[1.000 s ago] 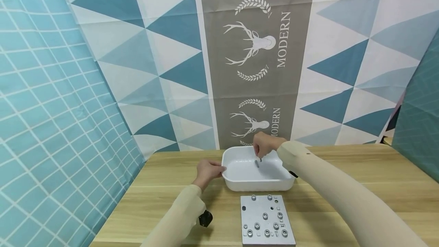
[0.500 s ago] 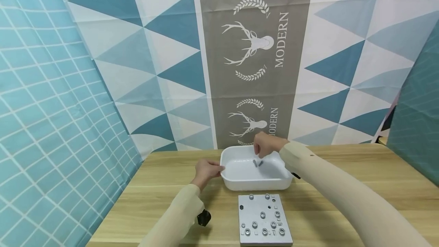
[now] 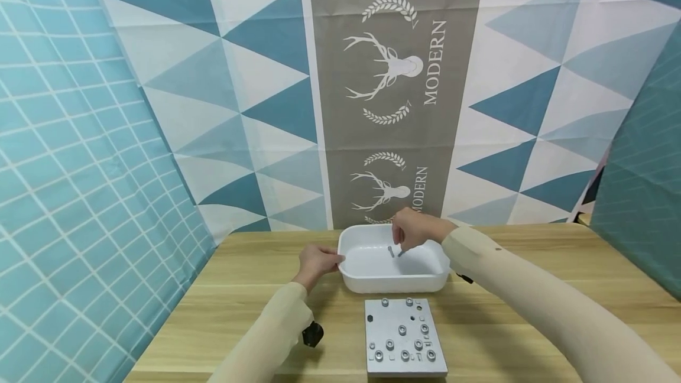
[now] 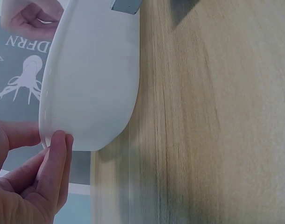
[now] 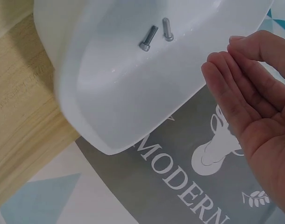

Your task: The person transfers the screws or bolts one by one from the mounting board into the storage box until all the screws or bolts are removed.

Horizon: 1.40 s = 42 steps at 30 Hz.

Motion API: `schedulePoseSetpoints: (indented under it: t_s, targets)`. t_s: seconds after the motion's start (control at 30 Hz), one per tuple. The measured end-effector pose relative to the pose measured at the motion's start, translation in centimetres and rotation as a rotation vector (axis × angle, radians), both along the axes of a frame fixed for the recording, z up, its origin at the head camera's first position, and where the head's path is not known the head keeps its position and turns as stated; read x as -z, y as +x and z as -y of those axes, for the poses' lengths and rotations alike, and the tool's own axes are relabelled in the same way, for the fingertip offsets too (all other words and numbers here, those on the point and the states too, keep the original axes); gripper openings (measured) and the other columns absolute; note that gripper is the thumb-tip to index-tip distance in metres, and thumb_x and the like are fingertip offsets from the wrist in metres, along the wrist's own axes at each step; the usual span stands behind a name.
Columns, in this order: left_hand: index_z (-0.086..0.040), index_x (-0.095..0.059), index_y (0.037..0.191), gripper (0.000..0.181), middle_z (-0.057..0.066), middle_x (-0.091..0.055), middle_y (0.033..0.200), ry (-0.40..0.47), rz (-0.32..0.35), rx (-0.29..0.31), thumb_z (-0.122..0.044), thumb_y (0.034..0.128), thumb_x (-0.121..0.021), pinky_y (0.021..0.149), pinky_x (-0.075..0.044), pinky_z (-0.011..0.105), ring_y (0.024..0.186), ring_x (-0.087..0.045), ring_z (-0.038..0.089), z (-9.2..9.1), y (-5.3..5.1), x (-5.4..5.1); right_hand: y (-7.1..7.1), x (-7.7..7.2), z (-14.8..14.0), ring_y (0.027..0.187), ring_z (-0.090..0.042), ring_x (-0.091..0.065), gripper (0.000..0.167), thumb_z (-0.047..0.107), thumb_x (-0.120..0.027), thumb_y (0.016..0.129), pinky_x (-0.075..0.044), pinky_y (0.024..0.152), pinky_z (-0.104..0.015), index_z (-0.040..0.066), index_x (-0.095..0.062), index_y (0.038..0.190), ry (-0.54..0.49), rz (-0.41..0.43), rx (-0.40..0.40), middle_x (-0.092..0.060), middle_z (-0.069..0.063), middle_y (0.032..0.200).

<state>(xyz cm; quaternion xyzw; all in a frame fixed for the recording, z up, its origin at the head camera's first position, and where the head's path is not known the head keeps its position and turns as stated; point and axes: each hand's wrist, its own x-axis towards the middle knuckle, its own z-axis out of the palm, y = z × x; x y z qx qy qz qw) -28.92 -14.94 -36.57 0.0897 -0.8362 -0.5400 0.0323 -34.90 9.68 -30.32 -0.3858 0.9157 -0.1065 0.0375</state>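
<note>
Head view: left hand [image 3: 316, 262] pinches the white tray [image 3: 393, 284]; right hand [image 3: 416, 230], fingers loosely curved, hovers above two socket-head screws [image 3: 391, 251] inside it.

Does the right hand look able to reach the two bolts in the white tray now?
Most likely yes. The right hand appears empty and is close to the bolts; the white tray is open on top, and the left hand holds its rim, off to one side.

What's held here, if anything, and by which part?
The left hand pinches the white tray by the rim at its left end; the right hand holds nothing.
</note>
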Motion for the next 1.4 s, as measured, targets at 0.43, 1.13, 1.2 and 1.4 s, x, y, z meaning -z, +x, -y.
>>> schedulePoseSetpoints:
  t_s: [0.43, 1.13, 1.2, 1.4]
  targets:
    - [0.005, -0.074, 0.09, 0.02, 0.02, -0.073, 0.088, -0.022, -0.001, -0.002, -0.009, 0.0764, -0.078, 0.065, -0.062, 0.027, 0.062, -0.068, 0.01, 0.0, 0.1, 0.0, 3.2, -0.6, 0.0, 0.06, -0.002, -0.056, 0.013, -0.002, -0.073, 0.069, -0.051, 0.057, -0.013, 0.011, -0.072, 0.071, -0.022, 0.041, -0.032, -0.068, 0.003, 0.068]
    - [0.005, -0.073, 0.093, 0.021, 0.021, -0.073, 0.093, 0.004, 0.04, -0.002, -0.009, 0.0785, -0.076, 0.075, -0.063, 0.033, 0.068, -0.072, 0.015, -0.1, 0.0, -0.2, 8.7, 0.2, -1.4, 0.063, -0.001, -0.057, 0.011, -0.002, -0.072, 0.074, -0.051, 0.059, -0.011, 0.006, -0.073, 0.082, -0.052, 0.036, -0.159, -0.071, -0.002, 0.074]
    - [0.005, -0.073, 0.094, 0.021, 0.021, -0.073, 0.094, 0.001, 0.039, -0.001, -0.01, 0.0787, -0.076, 0.075, -0.063, 0.033, 0.068, -0.072, 0.015, 0.0, 0.0, -0.2, 9.2, 0.3, -1.5, 0.064, 0.0, -0.057, 0.011, -0.002, -0.072, 0.074, -0.051, 0.06, -0.011, 0.006, -0.074, 0.082, -0.057, 0.037, -0.179, -0.071, -0.002, 0.076]
    - [0.004, -0.073, 0.093, 0.021, 0.021, -0.073, 0.094, -0.004, 0.032, 0.004, -0.01, 0.0784, -0.076, 0.072, -0.063, 0.03, 0.066, -0.07, 0.012, 0.1, 0.0, -0.2, 10.9, 0.9, -2.0, 0.064, 0.003, -0.056, 0.012, -0.003, -0.071, 0.074, -0.05, 0.06, -0.009, 0.006, -0.074, 0.081, -0.064, 0.047, -0.249, -0.069, 0.002, 0.073]
